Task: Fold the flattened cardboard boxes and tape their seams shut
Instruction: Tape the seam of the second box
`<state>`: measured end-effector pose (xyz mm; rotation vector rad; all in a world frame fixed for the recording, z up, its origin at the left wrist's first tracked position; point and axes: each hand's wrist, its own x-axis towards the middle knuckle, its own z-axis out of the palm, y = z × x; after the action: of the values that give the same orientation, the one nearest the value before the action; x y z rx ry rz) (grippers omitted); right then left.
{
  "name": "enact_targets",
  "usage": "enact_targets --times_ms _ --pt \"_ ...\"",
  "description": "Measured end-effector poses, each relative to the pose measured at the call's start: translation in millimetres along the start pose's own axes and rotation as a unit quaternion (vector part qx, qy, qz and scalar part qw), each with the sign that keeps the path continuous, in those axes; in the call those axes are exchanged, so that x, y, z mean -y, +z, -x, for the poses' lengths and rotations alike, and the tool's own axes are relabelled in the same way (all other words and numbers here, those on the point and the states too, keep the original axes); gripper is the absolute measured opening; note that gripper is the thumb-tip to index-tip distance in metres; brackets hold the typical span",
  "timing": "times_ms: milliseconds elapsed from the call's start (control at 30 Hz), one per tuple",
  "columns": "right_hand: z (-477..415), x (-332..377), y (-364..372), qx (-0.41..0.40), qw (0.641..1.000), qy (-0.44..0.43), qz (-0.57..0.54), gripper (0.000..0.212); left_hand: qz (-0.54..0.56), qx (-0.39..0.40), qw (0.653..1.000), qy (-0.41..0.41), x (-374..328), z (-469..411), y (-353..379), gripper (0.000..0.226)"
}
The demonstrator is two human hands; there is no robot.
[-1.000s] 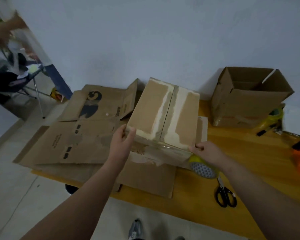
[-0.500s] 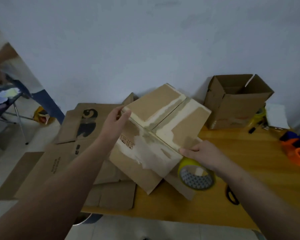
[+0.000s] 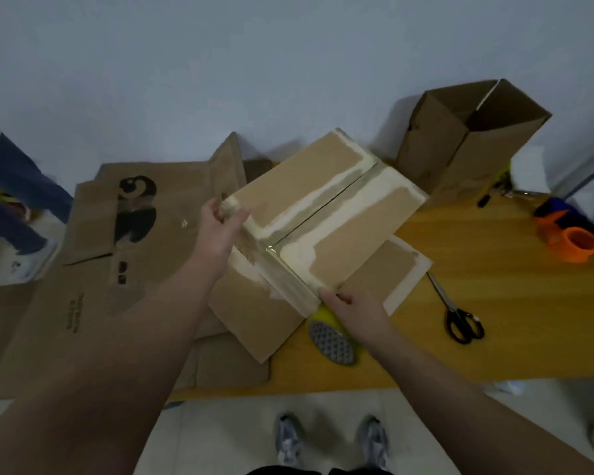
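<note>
A folded cardboard box (image 3: 326, 214) with a taped centre seam sits tilted on the wooden table (image 3: 494, 303). My left hand (image 3: 220, 228) grips its left corner, thumb over the top edge. My right hand (image 3: 352, 308) holds a yellow tape roll (image 3: 330, 332) at the box's near corner, with clear tape running up the box's front face. Flattened cardboard boxes (image 3: 117, 241) lie to the left, partly overhanging the table.
An open, upright cardboard box (image 3: 467, 145) stands at the back right. Black scissors (image 3: 460, 317) lie right of my right hand. An orange tape dispenser (image 3: 570, 238) sits at the far right edge. Another person's legs (image 3: 11, 193) are at the far left.
The box has rotated and come down flatter onto the table. My left hand shifted to its left corner, and my right hand with the tape roll moved down to the near corner.
</note>
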<state>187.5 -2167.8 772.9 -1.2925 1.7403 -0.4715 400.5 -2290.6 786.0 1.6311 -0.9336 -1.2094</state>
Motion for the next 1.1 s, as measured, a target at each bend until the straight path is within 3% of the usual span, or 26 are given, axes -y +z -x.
enact_targets --times_ms 100,200,433,533,600,667,733,800,867,967,1100 --pt "-4 6 4 0.005 0.999 0.04 0.014 0.067 0.035 -0.002 0.997 -0.066 12 15 6 0.072" --pt "-7 8 1 0.024 0.998 0.053 0.026 0.072 0.004 0.076 0.986 -0.145 33 54 15 0.086" --pt "-7 4 -3 -0.022 0.994 0.03 -0.104 0.02 -0.07 0.157 0.969 -0.176 59 125 53 0.055" --pt "-5 -2 -14 0.039 0.985 0.013 -0.169 0.008 -0.048 0.146 0.971 -0.183 58 132 60 0.052" --pt "-3 -3 -22 0.098 0.977 0.019 -0.191 0.012 -0.042 0.14 0.971 -0.189 57 137 66 0.063" --pt "-6 -6 -30 0.15 0.982 0.015 -0.116 0.026 -0.036 0.135 0.971 -0.193 59 145 73 0.087" --pt "-12 -11 -38 0.127 0.984 -0.104 0.067 0.026 0.005 0.102 0.975 -0.197 63 153 81 0.111" --pt "-24 -9 -49 0.0 0.92 -0.311 0.236 0.023 0.055 0.042 0.975 -0.209 64 159 91 0.112" --pt "-45 -1 -55 -0.019 0.838 -0.457 0.297 0.028 0.053 -0.033 0.978 -0.201 62 165 101 0.085" --pt "-74 16 -54 0.143 0.772 -0.501 0.365 0.045 0.046 -0.111 0.977 -0.175 61 174 115 0.055" --pt "-93 15 -46 0.148 0.754 -0.516 0.379 0.049 0.065 -0.077 0.984 -0.15 56 189 130 0.025"
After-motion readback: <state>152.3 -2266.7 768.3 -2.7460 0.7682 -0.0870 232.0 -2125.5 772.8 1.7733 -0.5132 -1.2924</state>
